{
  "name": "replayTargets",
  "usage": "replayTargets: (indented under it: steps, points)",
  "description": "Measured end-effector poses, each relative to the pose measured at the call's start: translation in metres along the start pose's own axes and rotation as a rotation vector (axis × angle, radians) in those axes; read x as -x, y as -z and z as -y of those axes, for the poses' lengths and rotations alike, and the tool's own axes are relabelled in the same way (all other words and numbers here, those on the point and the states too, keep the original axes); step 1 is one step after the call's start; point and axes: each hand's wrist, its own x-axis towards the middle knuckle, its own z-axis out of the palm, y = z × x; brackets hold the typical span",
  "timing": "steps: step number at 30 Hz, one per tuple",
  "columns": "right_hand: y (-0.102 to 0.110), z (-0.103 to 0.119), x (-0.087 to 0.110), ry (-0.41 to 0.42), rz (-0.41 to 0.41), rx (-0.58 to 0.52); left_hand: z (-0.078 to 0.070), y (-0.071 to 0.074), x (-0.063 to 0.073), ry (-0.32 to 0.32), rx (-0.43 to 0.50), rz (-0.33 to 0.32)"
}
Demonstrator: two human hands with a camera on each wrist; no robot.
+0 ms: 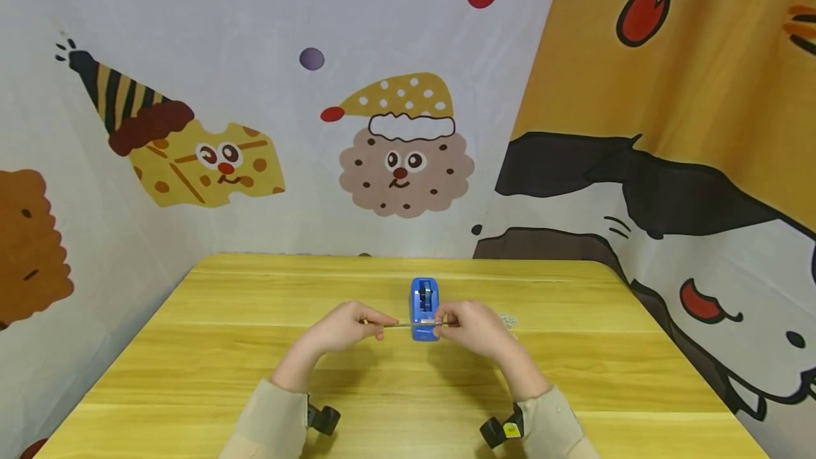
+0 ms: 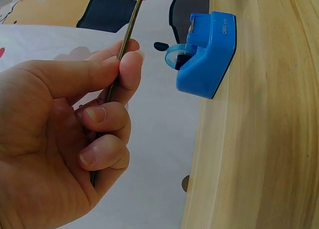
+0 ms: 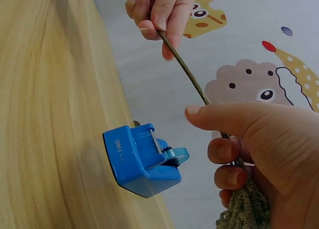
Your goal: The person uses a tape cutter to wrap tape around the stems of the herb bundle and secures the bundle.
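Observation:
My left hand (image 1: 347,324) and right hand (image 1: 473,328) hold a thin brownish-green stem (image 3: 184,67) between them, roughly level above the table. The left thumb and index finger pinch one end, with the other fingers curled along it in the left wrist view. On the other side, the right thumb and fingers grip the stem near its fuzzy green cluster (image 3: 244,209), partly hidden behind that hand. A blue tape dispenser (image 1: 425,335) stands on the table just beyond the stem, which crosses over it in the head view. Its clear tape roll (image 3: 180,156) shows in the right wrist view.
The wooden table (image 1: 255,374) reaches back to a cloth backdrop (image 1: 306,218) with cartoon prints. Black wrist cameras sit on both sleeves, the left camera (image 1: 324,419) and the right camera (image 1: 502,431).

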Motion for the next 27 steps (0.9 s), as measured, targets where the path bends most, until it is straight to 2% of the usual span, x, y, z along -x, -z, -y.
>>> replayTargets:
  steps: [7, 18, 22, 27]
  points:
    - [-0.0015, -0.0007, -0.0001, 0.024, -0.070, 0.043, 0.0002, -0.0008, -0.0007, 0.001, 0.003, -0.011]
    - [0.0007, 0.0001, 0.0004, 0.051, -0.110, 0.048, -0.0020, -0.0002, -0.0002, 0.010, 0.002, -0.025]
    - [0.0008, -0.0001, 0.0001, 0.050, -0.109, 0.042, -0.0010, -0.0006, -0.0004, 0.015, -0.004, -0.030]
    - [0.0030, 0.0009, 0.0000, 0.014, -0.069, 0.008, 0.0018, -0.0019, -0.0012, 0.011, -0.020, -0.035]
